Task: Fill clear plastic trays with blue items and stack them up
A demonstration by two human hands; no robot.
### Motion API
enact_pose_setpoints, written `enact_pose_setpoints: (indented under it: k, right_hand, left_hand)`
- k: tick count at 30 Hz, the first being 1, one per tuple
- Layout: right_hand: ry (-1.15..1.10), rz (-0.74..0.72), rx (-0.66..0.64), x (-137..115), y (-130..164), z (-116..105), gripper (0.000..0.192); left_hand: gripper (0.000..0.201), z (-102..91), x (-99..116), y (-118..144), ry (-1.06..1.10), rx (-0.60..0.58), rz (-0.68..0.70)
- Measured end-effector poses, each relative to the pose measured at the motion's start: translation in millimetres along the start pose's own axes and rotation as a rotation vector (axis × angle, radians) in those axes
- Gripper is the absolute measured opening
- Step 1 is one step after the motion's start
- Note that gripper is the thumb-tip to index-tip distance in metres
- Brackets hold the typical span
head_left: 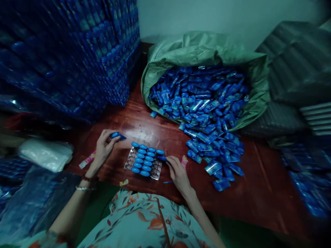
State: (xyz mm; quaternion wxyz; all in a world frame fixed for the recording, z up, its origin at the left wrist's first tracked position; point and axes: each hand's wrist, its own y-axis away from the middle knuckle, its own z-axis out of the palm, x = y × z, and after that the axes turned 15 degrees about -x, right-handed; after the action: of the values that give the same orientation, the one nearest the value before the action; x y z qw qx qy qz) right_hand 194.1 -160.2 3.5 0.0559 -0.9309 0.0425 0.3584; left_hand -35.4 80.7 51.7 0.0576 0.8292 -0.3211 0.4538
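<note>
On the wooden table in front of me lies a clear plastic tray (156,171) with rows of small cups. Several blue oval pieces (139,160) sit in its middle columns and along its far row. Left of the tray, my left hand (105,144) is raised with its fingers closed on a blue packet (118,136). At the tray's right edge, my right hand (178,171) pinches another blue packet (162,158), which is dark and partly hidden by the fingers.
A green woven sack (155,63) lies open, spilling blue packets (201,137) onto the table (261,186). Tall stacks of filled blue trays (103,51) rise at left. Grey trays (297,62) stand at right. A pink wrapper (88,159) and clear plastic bags (46,154) lie leftward.
</note>
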Motion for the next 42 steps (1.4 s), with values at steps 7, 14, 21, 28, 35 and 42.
enact_pose_setpoints:
  k: [7,14,21,28,35,42]
  right_hand:
    - [0.374,-0.211,-0.409,-10,-36,-28,0.043]
    - [0.479,-0.163,-0.629,-36,-59,-47,0.035]
    - [0.382,-0.103,-0.516,-30,-52,-42,0.039]
    - [0.437,-0.090,-0.520,-38,-56,-30,0.033]
    - [0.475,-0.073,-0.447,-38,-57,-21,0.033]
    - [0.472,0.698,0.283,34,7,-49,0.040]
  left_hand:
    - [0.015,33.1,7,66,0.220,0.083,-0.139]
    - [0.015,51.5,-7,56,0.021,-0.193,0.107]
    - [0.026,24.4,-11,47,-0.231,-0.469,0.250]
    - [0.032,34.4,-6,49,-0.432,-0.529,0.320]
    - [0.036,44.1,-27,54,-0.500,-0.286,0.289]
    - [0.041,45.1,24,35,-0.269,-0.052,0.277]
